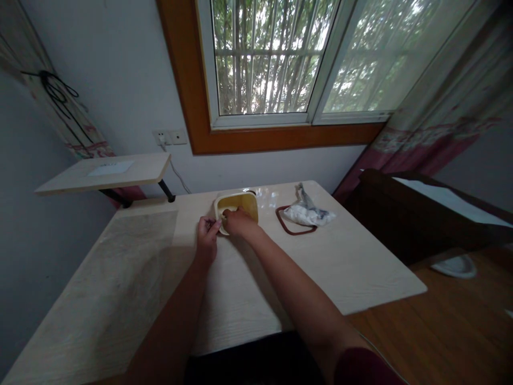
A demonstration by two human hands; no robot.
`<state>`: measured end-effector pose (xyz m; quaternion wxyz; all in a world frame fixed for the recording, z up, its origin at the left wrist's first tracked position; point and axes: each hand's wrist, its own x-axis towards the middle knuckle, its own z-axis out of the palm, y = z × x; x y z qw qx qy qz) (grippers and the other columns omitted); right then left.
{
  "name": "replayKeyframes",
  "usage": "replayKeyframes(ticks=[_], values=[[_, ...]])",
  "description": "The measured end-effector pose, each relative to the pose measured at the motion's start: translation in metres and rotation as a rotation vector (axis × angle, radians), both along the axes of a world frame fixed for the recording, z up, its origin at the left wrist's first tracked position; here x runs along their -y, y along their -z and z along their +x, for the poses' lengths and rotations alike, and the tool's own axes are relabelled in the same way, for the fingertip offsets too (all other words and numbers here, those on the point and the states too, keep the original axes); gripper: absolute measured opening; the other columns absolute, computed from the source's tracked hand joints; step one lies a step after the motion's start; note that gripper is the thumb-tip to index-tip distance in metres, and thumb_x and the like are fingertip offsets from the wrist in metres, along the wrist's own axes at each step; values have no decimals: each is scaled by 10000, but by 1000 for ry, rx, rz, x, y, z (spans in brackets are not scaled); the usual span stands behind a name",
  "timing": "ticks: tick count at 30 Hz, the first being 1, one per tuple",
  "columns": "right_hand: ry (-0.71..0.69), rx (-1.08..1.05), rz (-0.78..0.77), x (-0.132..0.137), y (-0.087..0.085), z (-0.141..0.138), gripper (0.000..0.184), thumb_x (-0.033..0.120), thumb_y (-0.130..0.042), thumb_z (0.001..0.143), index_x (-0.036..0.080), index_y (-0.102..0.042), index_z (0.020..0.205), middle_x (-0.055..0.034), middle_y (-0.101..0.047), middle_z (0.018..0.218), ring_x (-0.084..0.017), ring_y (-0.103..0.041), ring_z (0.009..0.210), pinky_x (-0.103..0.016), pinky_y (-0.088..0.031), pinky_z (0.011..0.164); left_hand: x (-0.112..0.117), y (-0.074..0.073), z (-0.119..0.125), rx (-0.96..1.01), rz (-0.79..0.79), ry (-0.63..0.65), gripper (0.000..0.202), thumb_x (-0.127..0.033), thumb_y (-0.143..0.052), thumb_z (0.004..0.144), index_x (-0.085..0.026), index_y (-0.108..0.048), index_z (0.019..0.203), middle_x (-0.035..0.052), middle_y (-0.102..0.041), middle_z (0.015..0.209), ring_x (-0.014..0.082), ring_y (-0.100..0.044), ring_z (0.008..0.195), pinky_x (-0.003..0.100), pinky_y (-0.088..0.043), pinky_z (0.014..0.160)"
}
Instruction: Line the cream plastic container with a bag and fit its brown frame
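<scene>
Toward the back of the table (320,272), the left hand (207,238) pinches the left wall of a small yellowish box (250,203) between thumb and fingers, probably to keep it from sliding. The right hand (240,220) comes over the near rim, its fingers bent into the hollow; whether they grip anything cannot be told, since the hand hides its own fingertips. The box's open side faces the person, which keeps the inside within sight and reach. Just to the right, apart from the box, lies a dark red frame (300,233) with rounded corners; a plastic bag (306,214) of white stuff rests partly over it, both seemingly placed aside to leave the hands room. Farther out, a shelf (148,168) stands on black legs at the back left, and a window (276,64) beyond gives the light
</scene>
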<state>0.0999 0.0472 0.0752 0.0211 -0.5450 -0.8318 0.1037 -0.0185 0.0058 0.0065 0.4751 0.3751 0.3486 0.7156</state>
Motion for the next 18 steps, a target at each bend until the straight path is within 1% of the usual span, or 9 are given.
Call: replayKeyframes(ticks=[4,8,13,18], values=[[36,-4,-4,-14,5,-5,397,389,-497,969,161,-613,1274,-188,-703,1215,-347,-558,1265,-456,-479,970,1,0,3,16,-5,4,365,-365,-823,715,-201,-524,845,-33,-545,782,103,-544,702,214,-453,642],[68,-10,35,-19,9,-6,400,393,-516,962,130,-619,1246,-201,-704,1195,-341,-585,1236,-420,-489,970,1,0,3,-11,-16,-13,360,-402,-808,730,-198,-518,793,-32,-525,736,105,-519,668,216,-431,619],[150,1,53,-17,8,-6,363,319,-490,978,82,-624,1218,-240,-698,1180,-325,-667,1134,-389,-523,930,1,1,1,-36,-25,6,336,-401,-786,760,-195,-521,740,-34,-499,681,101,-488,618,215,-404,583],[224,20,35,-11,5,-8,347,228,-423,997,53,-623,1220,-273,-700,1165,-313,-703,1090,-389,-554,886,2,0,1,-37,-46,3,348,-408,-790,750,-194,-518,710,-39,-498,638,102,-493,591,216,-403,565]])
